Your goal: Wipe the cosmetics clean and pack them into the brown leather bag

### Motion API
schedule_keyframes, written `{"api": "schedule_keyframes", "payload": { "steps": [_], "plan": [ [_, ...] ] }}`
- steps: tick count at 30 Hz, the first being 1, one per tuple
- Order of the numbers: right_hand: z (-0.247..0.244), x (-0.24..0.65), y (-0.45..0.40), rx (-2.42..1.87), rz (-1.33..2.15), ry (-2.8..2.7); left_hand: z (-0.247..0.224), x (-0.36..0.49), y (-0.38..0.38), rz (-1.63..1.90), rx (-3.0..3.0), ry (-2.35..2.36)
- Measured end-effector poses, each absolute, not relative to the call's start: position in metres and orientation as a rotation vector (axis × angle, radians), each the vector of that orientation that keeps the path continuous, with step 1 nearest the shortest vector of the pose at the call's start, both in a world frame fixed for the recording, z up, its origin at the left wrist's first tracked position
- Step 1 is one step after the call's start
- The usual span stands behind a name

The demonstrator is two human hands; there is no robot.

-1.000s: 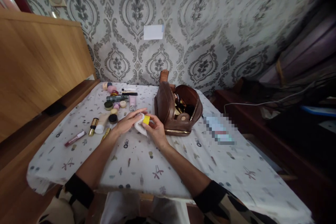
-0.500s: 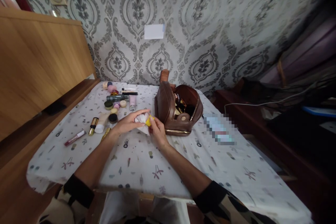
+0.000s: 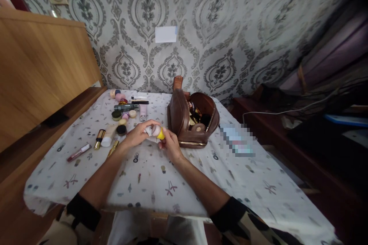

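Observation:
My left hand (image 3: 137, 134) is closed around a crumpled white wipe (image 3: 148, 130), which wraps a small container (image 3: 156, 129) with a pale pinkish body and a yellow end. Fingers of my right hand (image 3: 173, 148) pinch that yellow end. Both hands are above the table, just left of a brown leather bag (image 3: 184, 122) that stands unzipped with several items inside. Beside my left wrist lie a gold tube (image 3: 113, 148) and a black-lidded jar (image 3: 121, 129). The kind of container cannot be made out.
Cosmetics cover the table's left side: a cream tube (image 3: 108, 138), a gold-and-black lipstick (image 3: 99, 139), a lip gloss (image 3: 79, 152), a pink tube (image 3: 143, 111) and a dark green bottle (image 3: 125, 107). A blurred-out flat object (image 3: 238, 139) lies right of the bag. A wooden cabinet (image 3: 46, 65) borders the left.
Between my hands the container has turned, and more of its pale body shows out of the wipe. The whole view has shifted slightly; the bag and cosmetics stay in place.

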State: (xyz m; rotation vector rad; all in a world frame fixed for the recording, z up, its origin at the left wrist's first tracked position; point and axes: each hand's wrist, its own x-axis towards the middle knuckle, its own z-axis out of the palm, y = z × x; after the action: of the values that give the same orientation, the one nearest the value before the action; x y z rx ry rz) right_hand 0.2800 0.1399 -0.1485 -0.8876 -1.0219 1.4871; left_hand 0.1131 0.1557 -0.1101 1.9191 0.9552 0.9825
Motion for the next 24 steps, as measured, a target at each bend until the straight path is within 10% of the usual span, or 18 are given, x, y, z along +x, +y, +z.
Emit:
{"api": "schedule_keyframes", "payload": {
  "steps": [24],
  "plan": [
    [-0.162,0.276,0.146,-0.751,1.388,-0.973,-0.108,0.111,0.149,0.822,1.422,0.813]
  ]
}}
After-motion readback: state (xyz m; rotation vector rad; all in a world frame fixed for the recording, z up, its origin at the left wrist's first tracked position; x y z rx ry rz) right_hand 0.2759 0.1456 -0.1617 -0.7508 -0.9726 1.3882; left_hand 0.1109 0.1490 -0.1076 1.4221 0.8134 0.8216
